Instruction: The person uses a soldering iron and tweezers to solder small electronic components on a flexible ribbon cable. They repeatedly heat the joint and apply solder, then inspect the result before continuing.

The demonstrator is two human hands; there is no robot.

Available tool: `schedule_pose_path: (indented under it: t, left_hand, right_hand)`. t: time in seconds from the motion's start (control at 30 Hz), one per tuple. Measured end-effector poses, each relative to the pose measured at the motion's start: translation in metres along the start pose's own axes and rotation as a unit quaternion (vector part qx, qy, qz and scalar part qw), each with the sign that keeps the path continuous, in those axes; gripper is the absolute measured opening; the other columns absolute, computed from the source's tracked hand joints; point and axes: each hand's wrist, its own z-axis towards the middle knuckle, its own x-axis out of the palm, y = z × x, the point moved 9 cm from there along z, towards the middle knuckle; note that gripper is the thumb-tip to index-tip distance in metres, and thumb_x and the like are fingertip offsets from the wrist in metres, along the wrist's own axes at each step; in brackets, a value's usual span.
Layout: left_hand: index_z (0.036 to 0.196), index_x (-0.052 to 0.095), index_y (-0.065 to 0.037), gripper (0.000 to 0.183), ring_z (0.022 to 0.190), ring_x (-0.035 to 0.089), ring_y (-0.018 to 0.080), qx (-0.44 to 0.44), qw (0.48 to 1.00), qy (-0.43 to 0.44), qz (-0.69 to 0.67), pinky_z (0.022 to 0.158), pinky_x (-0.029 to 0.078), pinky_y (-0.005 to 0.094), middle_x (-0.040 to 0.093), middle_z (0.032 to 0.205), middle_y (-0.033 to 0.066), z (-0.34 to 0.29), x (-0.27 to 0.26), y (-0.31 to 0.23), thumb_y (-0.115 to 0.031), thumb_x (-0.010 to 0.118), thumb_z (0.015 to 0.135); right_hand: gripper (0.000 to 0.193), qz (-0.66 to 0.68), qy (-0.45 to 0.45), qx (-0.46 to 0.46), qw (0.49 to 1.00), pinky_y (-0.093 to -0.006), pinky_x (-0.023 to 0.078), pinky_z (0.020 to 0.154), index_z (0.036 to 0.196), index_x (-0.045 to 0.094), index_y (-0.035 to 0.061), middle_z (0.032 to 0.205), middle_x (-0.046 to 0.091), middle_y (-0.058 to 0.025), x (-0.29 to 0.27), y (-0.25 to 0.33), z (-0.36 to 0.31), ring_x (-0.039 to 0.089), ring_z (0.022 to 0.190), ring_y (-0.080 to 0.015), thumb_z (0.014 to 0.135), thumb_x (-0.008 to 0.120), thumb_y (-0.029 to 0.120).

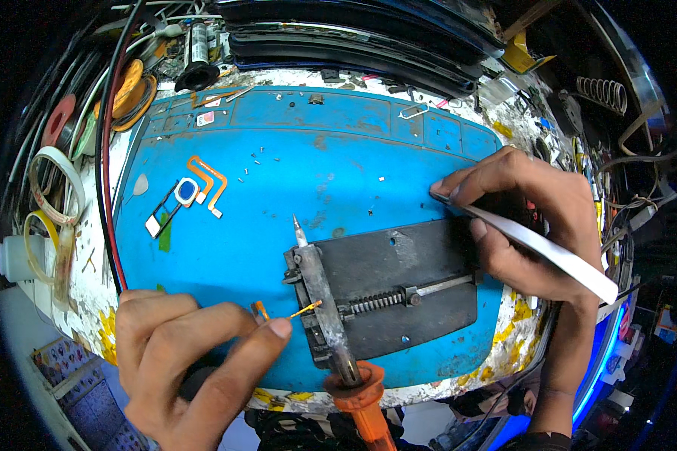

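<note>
My left hand (192, 349) is closed at the near left, thumb and fingers pinching a small orange flex cable (305, 309). The cable's end reaches the metal barrel of a soldering iron (317, 282), though I cannot tell whether they touch. The iron lies across the left end of a black clamp holder (387, 289), tip pointing away and orange handle toward me. At the right, my right hand (538, 214) is closed around white tweezers (549, 248); their dark tips are low over the blue mat (331, 173), beyond the holder.
A button part with a blue centre (187, 191) and orange flex lies on the mat's left. Tiny screws (256, 155) are scattered nearby. Red and black cables (107, 150) run down the left side, beside tape rolls (58, 184). Stacked dark panels (353, 45) stand at the back.
</note>
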Motion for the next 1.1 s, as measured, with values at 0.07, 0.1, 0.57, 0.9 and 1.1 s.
schedule_pose_path:
  t: [0.07, 0.1, 0.57, 0.9, 1.1]
  left_hand:
    - [0.076, 0.071, -0.009, 0.029, 0.07, 0.05, 0.0221, 0.006, 1.0, -0.001, -0.004, 0.062, 0.039, 0.0335, 0.059, 0.07, 0.004, 0.0, 0.0, 0.0, -0.019, 0.066, 0.049]
    - [0.076, 0.071, -0.009, 0.029, 0.07, 0.05, 0.0222, 0.009, 1.0, -0.002, -0.005, 0.062, 0.039, 0.0335, 0.059, 0.07, 0.004, 0.0, 0.0, 0.0, -0.019, 0.067, 0.049]
    - [0.077, 0.071, -0.007, 0.028, 0.068, 0.05, 0.0224, 0.021, 0.999, -0.029, 0.008, 0.062, 0.04, 0.0343, 0.058, 0.068, 0.0052, -0.002, 0.001, -0.003, -0.016, 0.066, 0.051]
    - [0.078, 0.07, -0.008, 0.029, 0.068, 0.051, 0.0217, 0.025, 0.999, -0.035, 0.023, 0.064, 0.042, 0.034, 0.059, 0.069, 0.0046, -0.003, 0.001, -0.004, -0.01, 0.07, 0.05]
    - [0.079, 0.069, -0.008, 0.026, 0.069, 0.051, 0.0213, 0.022, 1.0, 0.015, 0.0, 0.064, 0.042, 0.0341, 0.059, 0.071, 0.0042, -0.001, 0.001, -0.002, -0.007, 0.072, 0.053]
  right_hand:
    - [0.016, 0.057, -0.006, 0.034, 0.998, -0.0332, 0.054, 0.082, 0.087, 0.063, -0.0019, 0.09, 0.069, -0.0159, -0.002, -0.008, -0.002, 0.069, 0.085, -0.0235, 0.072, 0.059, -0.003]
    - [0.015, 0.071, -0.007, 0.046, 0.996, -0.0334, 0.054, 0.083, 0.088, 0.063, -0.0021, 0.09, 0.069, -0.0156, -0.003, -0.011, -0.003, 0.069, 0.085, -0.0231, 0.073, 0.061, -0.004]
    - [0.032, 0.222, -0.159, 0.075, 0.959, -0.0227, 0.049, 0.072, 0.095, 0.067, -0.0005, 0.087, 0.066, -0.0053, -0.017, -0.02, -0.005, 0.062, 0.08, -0.0102, 0.076, 0.079, 0.023]
    - [0.029, 0.279, -0.176, 0.065, 0.942, -0.0245, 0.051, 0.072, 0.098, 0.061, -0.0039, 0.088, 0.063, -0.0086, -0.007, -0.032, -0.008, 0.062, 0.081, -0.0129, 0.084, 0.072, 0.02]
    - [0.023, 0.32, -0.138, 0.011, 0.937, -0.0239, 0.049, 0.072, 0.094, 0.061, -0.0041, 0.084, 0.062, -0.0065, -0.002, -0.027, -0.004, 0.061, 0.078, -0.0115, 0.086, 0.071, 0.015]
